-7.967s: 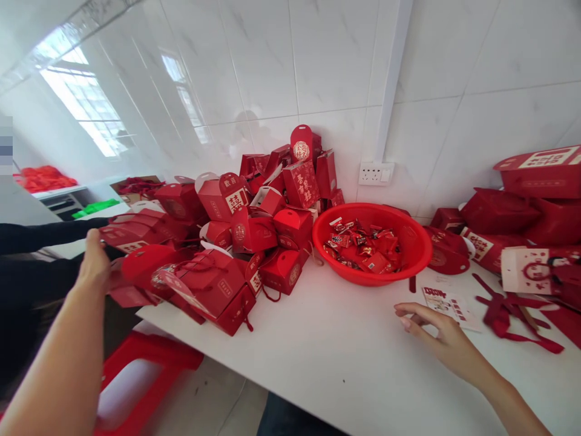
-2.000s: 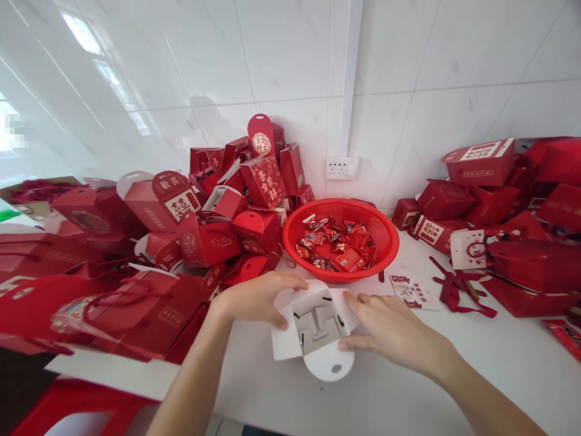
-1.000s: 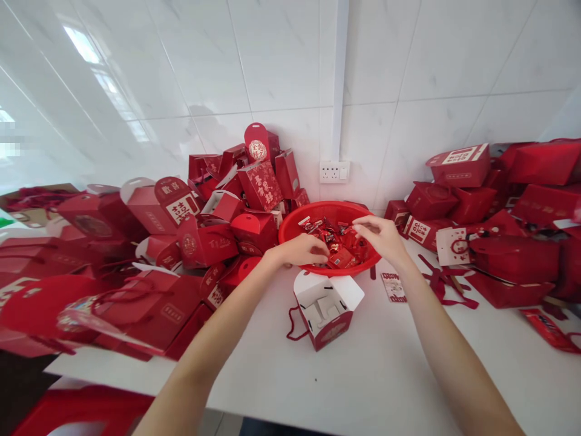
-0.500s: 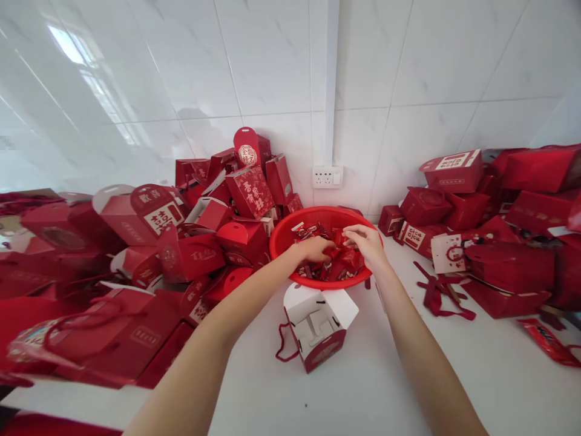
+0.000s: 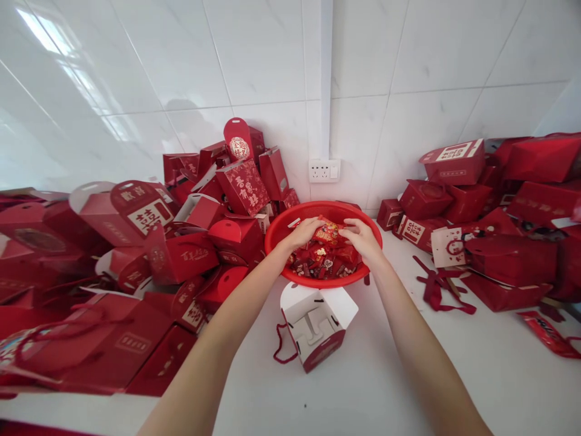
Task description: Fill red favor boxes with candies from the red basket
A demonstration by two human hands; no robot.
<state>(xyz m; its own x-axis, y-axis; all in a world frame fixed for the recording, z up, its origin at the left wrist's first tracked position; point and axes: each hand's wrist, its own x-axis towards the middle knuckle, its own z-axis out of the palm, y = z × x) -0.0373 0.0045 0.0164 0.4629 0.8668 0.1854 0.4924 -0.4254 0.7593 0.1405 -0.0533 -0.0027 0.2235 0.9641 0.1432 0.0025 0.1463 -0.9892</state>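
Both my hands are raised over the red plastic basket (image 5: pixel 275 231) of wrapped sweets (image 5: pixel 324 264) by the wall. My left hand (image 5: pixel 303 232) and my right hand (image 5: pixel 362 237) are closed on a bunch of red sweet packets (image 5: pixel 327 232) held between them above the heap. In front of the basket an open red gift box (image 5: pixel 316 327) stands on the white table (image 5: pixel 363 387), its white flaps spread and its red cord handle lying to its left.
A big pile of red gift boxes (image 5: pixel 136 254) fills the table's left side and climbs the tiled wall. More red boxes (image 5: pixel 494 212) and loose red ribbons (image 5: pixel 442 290) lie at the right. A wall socket (image 5: pixel 324 170) sits above the basket.
My hands left the box standing open and went into the basket. Within the last half second they rose from the heap with sweets gathered between them.
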